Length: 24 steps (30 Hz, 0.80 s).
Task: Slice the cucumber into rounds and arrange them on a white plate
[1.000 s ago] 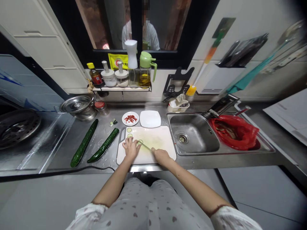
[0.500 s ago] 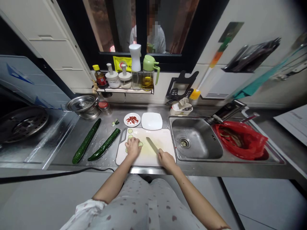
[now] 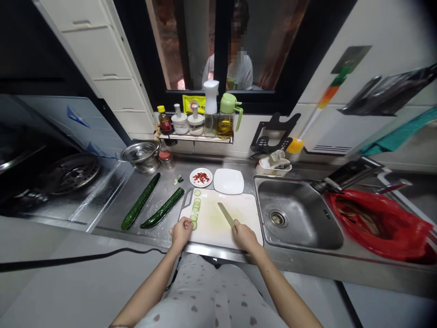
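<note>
My right hand (image 3: 245,236) is wrapped round the handle of a kitchen knife (image 3: 226,214), whose blade lies low over the white cutting board (image 3: 213,230) and points away to the left. At the board's left side my left hand (image 3: 181,231) has its fingertips pinched at the near end of a row of cucumber slices (image 3: 195,207). The slices overlap in a line running away from me. A slice at the fingertips is partly hidden. Left of the board lie a cut cucumber (image 3: 163,209) and a longer cucumber (image 3: 140,202).
Behind the board stand a plate of chopped red pieces (image 3: 206,183) and a white plate (image 3: 228,181). The sink (image 3: 300,228) is to the right, with a red plastic bag (image 3: 382,232) beyond. A steel pot (image 3: 141,157) and cucumber ends (image 3: 178,180) are at the back left.
My left hand has moved from over the slices toward the board's near left edge, uncovering the row. The right hand still holds the knife. The view has shifted left.
</note>
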{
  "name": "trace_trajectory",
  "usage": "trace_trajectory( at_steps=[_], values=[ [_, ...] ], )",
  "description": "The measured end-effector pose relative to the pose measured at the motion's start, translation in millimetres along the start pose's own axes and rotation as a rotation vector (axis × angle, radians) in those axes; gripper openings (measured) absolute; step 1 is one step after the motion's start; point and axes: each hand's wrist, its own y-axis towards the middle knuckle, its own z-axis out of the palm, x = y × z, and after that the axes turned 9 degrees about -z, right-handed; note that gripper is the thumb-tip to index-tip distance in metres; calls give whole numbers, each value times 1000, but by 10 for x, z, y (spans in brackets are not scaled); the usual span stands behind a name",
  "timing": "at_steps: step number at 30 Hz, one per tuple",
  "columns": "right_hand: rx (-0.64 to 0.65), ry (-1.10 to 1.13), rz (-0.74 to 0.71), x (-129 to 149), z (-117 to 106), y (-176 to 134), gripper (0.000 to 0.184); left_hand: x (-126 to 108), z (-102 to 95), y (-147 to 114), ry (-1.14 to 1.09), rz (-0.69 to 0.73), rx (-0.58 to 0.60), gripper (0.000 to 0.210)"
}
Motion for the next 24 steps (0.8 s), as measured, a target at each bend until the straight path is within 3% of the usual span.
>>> trace_trajectory(
  at_steps=[12, 17, 21, 24],
  values=[
    [2, 11, 19, 25, 9, 26, 27, -76, 51, 89, 176, 118, -192, 17],
    [16, 7, 42, 55, 22, 32, 29, -451, 40, 388, 135, 117, -198, 30],
    [22, 9, 59, 66, 29, 29, 30, -821, 43, 747, 231, 108, -200, 43],
    [23, 12, 63, 62, 37, 32, 31, -967, 57, 943, 340, 133, -173, 44]
  ],
)
